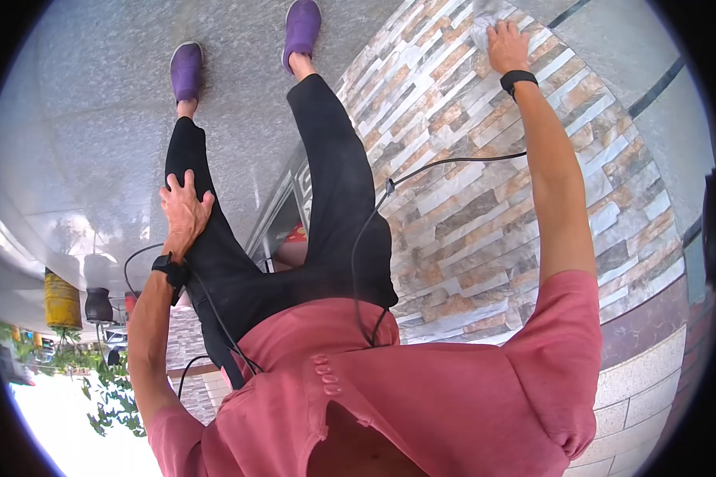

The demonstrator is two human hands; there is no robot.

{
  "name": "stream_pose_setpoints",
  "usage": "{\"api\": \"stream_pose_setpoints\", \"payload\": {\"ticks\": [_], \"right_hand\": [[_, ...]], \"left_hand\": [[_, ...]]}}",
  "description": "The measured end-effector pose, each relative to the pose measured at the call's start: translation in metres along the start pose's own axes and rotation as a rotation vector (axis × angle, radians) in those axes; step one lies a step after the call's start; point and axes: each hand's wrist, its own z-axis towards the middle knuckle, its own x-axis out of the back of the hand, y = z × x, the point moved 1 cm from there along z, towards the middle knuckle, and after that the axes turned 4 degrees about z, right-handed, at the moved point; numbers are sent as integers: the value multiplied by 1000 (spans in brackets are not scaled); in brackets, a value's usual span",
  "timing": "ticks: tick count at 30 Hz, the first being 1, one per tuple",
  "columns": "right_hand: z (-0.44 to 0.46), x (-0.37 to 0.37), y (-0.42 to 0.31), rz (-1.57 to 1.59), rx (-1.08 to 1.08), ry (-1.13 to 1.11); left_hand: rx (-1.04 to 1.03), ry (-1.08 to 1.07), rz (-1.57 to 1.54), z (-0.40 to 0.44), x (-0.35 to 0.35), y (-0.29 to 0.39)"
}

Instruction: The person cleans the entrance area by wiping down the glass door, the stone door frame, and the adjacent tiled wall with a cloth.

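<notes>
My left hand [186, 208] lies on the left leg of my black trousers [231, 242], near the knee. Its fingers are spread and nothing is in them. My right arm stretches far out to the side along a wall of stone-patterned tiles [461, 191]. At its end, my right hand [508, 48] presses a crumpled white cloth [480, 30] against the tiles near their edge. The fingers are bent over the cloth, and part of it is hidden beneath them.
My feet in purple shoes [187, 71] stand apart on a grey floor [103, 119]. A black cable [453, 160] loops across my body and past the tiles. Behind me, upside down, appear a yellow pot [62, 298], a dark pot [99, 304] and green plants [119, 397].
</notes>
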Motion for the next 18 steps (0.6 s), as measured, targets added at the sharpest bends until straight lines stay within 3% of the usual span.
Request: {"api": "stream_pose_setpoints", "payload": {"ticks": [3, 7, 13, 15, 18], "right_hand": [[3, 7, -53, 115, -44, -286], [-55, -17, -169, 220, 66, -154], [-195, -15, -355, 580, 205, -244], [-224, -2, -378, 559, 270, -298], [-227, -13, -377, 773, 200, -390]], "left_hand": [[-8, -2, 12, 1, -3, -8], [-44, 19, -11, -1, -8, -23], [-65, 36, -25, -2, -15, -43], [-61, 59, -44, -1, -14, -44], [-37, 33, -57, -1, -7, -38]]}}
